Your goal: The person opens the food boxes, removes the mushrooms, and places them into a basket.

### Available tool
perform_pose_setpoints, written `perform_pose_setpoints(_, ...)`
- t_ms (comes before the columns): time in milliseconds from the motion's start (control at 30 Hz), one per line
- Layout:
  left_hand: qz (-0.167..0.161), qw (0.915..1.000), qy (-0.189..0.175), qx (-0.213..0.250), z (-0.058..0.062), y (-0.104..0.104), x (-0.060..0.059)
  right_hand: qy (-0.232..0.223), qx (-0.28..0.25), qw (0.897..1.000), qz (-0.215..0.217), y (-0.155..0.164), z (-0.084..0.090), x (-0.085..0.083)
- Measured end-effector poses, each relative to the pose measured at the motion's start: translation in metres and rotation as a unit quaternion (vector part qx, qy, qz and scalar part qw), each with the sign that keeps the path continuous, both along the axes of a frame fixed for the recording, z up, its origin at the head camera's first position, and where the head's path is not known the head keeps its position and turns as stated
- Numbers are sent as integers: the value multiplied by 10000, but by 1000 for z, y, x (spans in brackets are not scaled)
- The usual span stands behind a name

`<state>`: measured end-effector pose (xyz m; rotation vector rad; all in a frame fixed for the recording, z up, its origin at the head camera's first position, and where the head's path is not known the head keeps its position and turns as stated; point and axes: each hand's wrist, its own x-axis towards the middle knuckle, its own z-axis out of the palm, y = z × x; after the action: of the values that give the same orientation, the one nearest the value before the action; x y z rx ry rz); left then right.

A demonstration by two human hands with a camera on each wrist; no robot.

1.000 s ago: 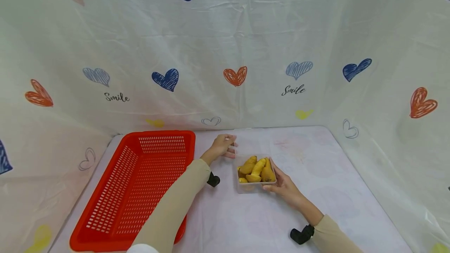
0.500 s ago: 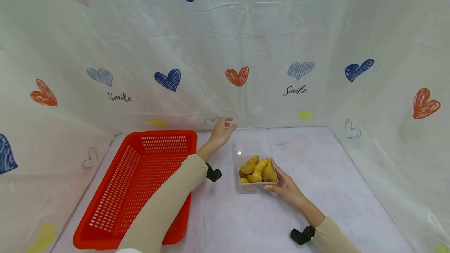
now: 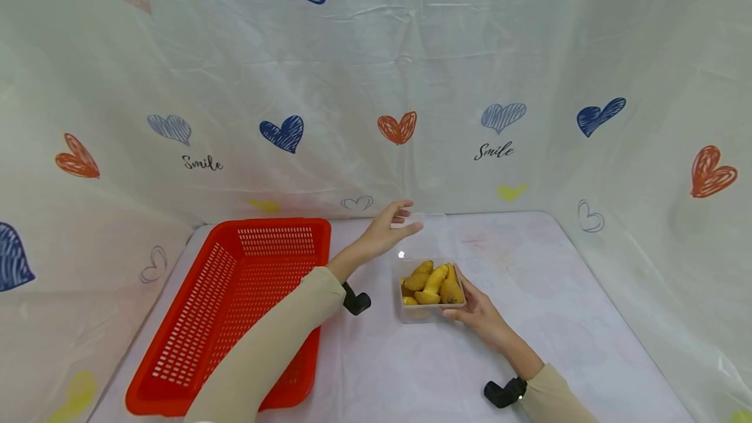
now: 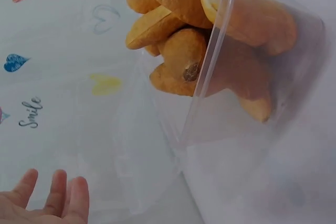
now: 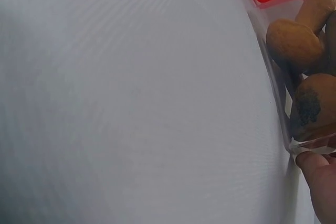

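A clear plastic container [image 3: 431, 311] of yellow-brown root pieces [image 3: 433, 281] stands mid-table. My right hand [image 3: 474, 309] holds it at its near right corner, fingers along the right side; in the right wrist view a fingertip [image 5: 317, 174] presses that corner. A clear lid [image 3: 427, 217] lies flat on the table by the back wall. My left hand [image 3: 399, 220] stretches over the table with straight fingers that reach the lid's left edge. The left wrist view shows those fingertips [image 4: 55, 200] beside the lid [image 4: 131, 150], with the container [image 4: 236, 103] to the right. Whether they touch the lid is unclear.
A red slotted basket [image 3: 235, 305] lies on the table's left side, close to my left forearm. White cloth printed with hearts covers the table [image 3: 529, 292] and hangs as walls at the back and both sides.
My left hand left the container's far left corner, rose toward the back wall, then moved right to the lid. The right hand and the container stayed put.
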<state>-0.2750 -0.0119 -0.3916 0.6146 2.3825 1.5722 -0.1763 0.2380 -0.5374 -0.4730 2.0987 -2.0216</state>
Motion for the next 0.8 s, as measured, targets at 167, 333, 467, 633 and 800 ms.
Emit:
perform_pose_setpoints(167, -694, 9974, -20, -173, -5, 2, 5, 28, -13, 10000, 29, 0, -1, 0)
perform_pose_setpoints(333, -1497, 9879, 110, -398, -14, 5, 12, 3, -87, 10000, 35, 0, -2, -1)
perform_pose_setpoints(467, -1950, 9787, 210, -599, -22, 10, 18, -19, -97, 9999, 34, 1, -2, 0)
perform_pose_setpoints(633, -2285, 9692, 331, -855, -30, 14, 25, 9, -118, 9999, 46, 1, -2, 0)
perform_pose_setpoints(800, -2505, 9612, 458, -1064, -40, 17, 29, -41, -201, 9998, 64, -1, -3, 0)
